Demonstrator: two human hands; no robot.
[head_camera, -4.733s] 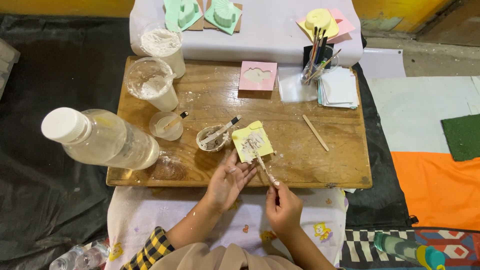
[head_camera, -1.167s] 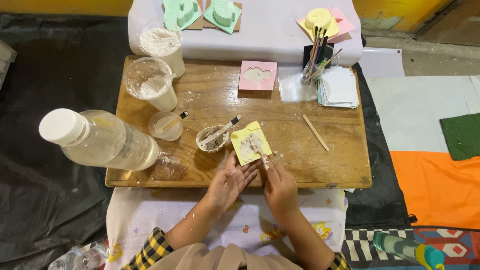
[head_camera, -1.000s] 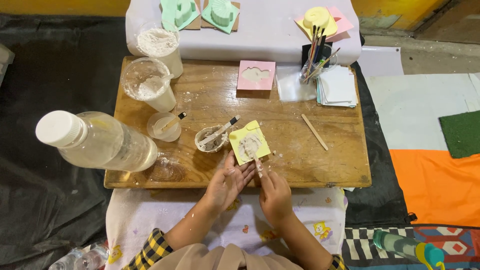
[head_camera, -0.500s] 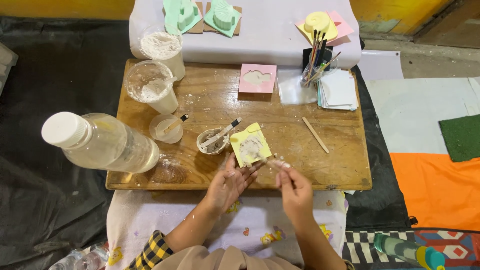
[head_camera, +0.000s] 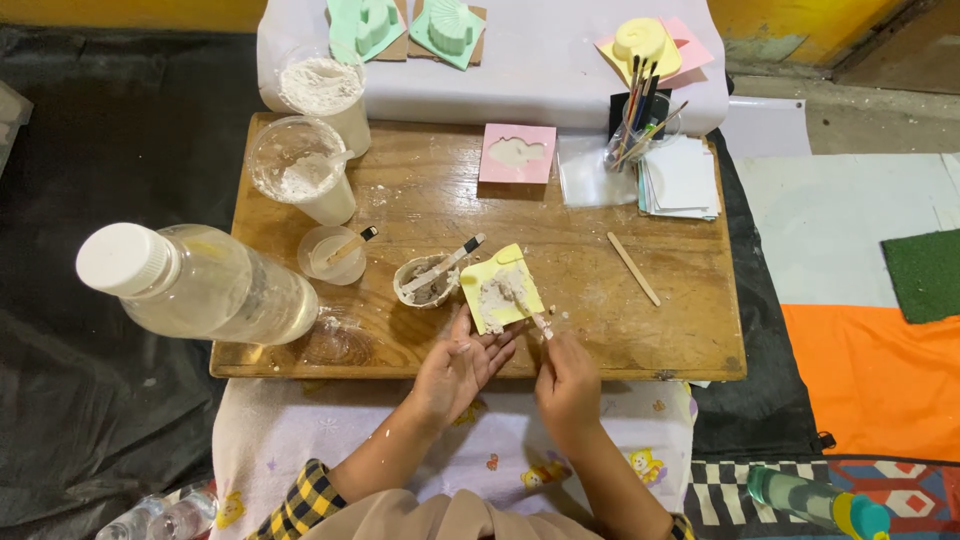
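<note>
A small yellow mould (head_camera: 502, 292) filled with pale wet paste lies near the front of the wooden table (head_camera: 660, 330). My left hand (head_camera: 458, 362) rests open at its lower left edge, fingertips touching it. My right hand (head_camera: 566, 378) grips a thin stick (head_camera: 528, 312) whose tip sits in the paste on the mould. Just left of the mould stands a small cup of grey paste (head_camera: 424, 282) with a spatula leaning in it.
A large clear bottle (head_camera: 200, 285) stands at the table's left. Behind it are two cups of white powder (head_camera: 300, 180), a small cup (head_camera: 333, 253), a pink mould (head_camera: 517, 153), a brush pot (head_camera: 636, 125), stacked papers (head_camera: 680, 178) and a loose wooden stick (head_camera: 633, 268).
My right hand drew back to the right off the mould, then came back in, and the stick's tip is on the paste again. My left hand has stayed at the mould's edge.
</note>
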